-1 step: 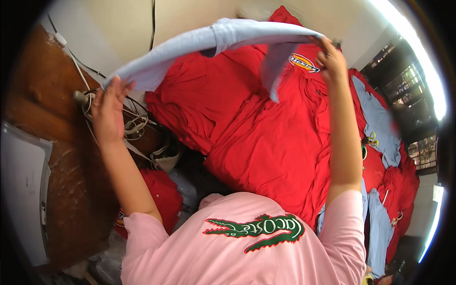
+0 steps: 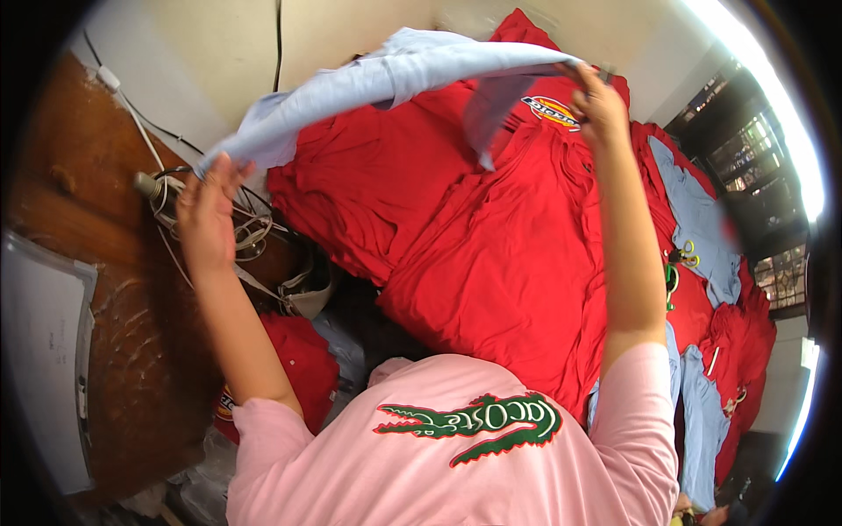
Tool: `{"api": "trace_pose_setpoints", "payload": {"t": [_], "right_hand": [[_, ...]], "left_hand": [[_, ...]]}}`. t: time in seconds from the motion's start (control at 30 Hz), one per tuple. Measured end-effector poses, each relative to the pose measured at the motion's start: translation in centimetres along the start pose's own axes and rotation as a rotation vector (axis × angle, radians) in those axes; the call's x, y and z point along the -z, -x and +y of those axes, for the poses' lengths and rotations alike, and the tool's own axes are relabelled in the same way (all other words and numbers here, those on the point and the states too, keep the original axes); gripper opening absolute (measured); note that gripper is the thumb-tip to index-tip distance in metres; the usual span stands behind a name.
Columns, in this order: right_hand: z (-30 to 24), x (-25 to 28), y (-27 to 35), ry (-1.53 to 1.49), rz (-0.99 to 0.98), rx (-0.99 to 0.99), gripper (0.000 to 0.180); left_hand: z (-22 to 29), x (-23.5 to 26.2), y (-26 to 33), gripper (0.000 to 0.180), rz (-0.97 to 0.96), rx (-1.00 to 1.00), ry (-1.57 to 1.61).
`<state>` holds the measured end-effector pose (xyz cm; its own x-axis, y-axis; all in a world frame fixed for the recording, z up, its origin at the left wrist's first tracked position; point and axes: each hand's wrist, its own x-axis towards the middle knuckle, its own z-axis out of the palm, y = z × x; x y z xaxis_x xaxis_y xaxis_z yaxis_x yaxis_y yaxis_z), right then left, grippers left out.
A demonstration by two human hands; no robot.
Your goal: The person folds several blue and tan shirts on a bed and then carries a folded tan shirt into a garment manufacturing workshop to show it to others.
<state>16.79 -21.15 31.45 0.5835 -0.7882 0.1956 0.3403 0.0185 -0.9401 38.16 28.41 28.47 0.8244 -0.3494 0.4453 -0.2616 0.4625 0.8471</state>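
A light blue garment (image 2: 377, 74) hangs in the air between my two raised hands, spread sideways in a long arch. My left hand (image 2: 210, 210) pinches its left end. At the far right end my right hand (image 2: 603, 110) grips it near the edge, thumb and fingers closed. A darker flap of the same cloth (image 2: 495, 114) droops below, a little left of my right hand. Beneath the garment lies a large heap of red shirts (image 2: 491, 245), one showing an oval badge (image 2: 553, 112). The garment's full shape cannot be made out.
Scissors with yellow-green handles (image 2: 688, 254) lie at the right among blue pieces (image 2: 693, 210) and red cloth. Looped cables (image 2: 254, 230) hang beside a brown wooden surface (image 2: 123, 307) on the left. A red bundle (image 2: 294, 355) sits low left, near clear plastic (image 2: 206, 473).
My hands have come slightly closer together. The blue garment has slackened and bunched more toward its left end, and its drooping flap has shifted left.
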Motion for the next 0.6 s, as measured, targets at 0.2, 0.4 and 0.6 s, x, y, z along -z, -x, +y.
{"api": "trace_pose_setpoints", "payload": {"t": [0.2,0.4,0.6], "right_hand": [[9.3,1.8,0.8,0.084,-0.044,-0.197,0.046],[11.9,11.7,16.3,0.192,0.082,-0.323,0.047],[6.9,28.8,36.8,0.352,0.723,-0.218,0.033]], "left_hand": [[-10.4,-0.9,10.1,0.027,0.014,0.272,-0.561],[-19.9,1.3,21.3,0.034,-0.060,0.478,-0.812],[-18.8,-6.4,20.0,0.053,0.004,0.176,-1.021]]}}
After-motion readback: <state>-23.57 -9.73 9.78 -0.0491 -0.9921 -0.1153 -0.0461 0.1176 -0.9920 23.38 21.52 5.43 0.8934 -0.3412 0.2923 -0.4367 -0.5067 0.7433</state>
